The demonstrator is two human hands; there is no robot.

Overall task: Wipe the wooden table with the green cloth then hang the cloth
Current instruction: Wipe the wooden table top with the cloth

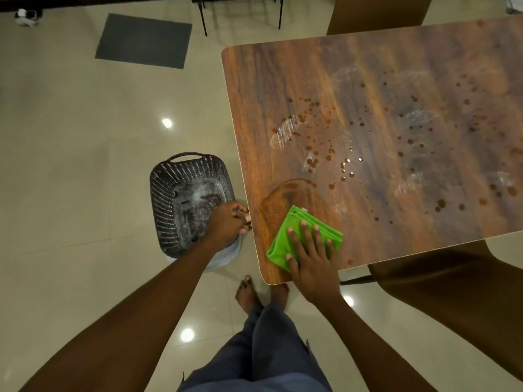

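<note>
Where the wooden table point(382, 114) nears lower centre: folded green cloth point(294, 236), long axis toward upper right.
Right hand point(311, 264) flat on it, fingers spread; left hand point(229, 224) fingers curled at table edge.

Folded green cloth point(285, 236) lies on the wet, spattered wooden table point(368, 114) corner.

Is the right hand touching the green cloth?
Touching. The head view shows the right hand pressed flat on the green cloth, fingers spread across it.
</note>
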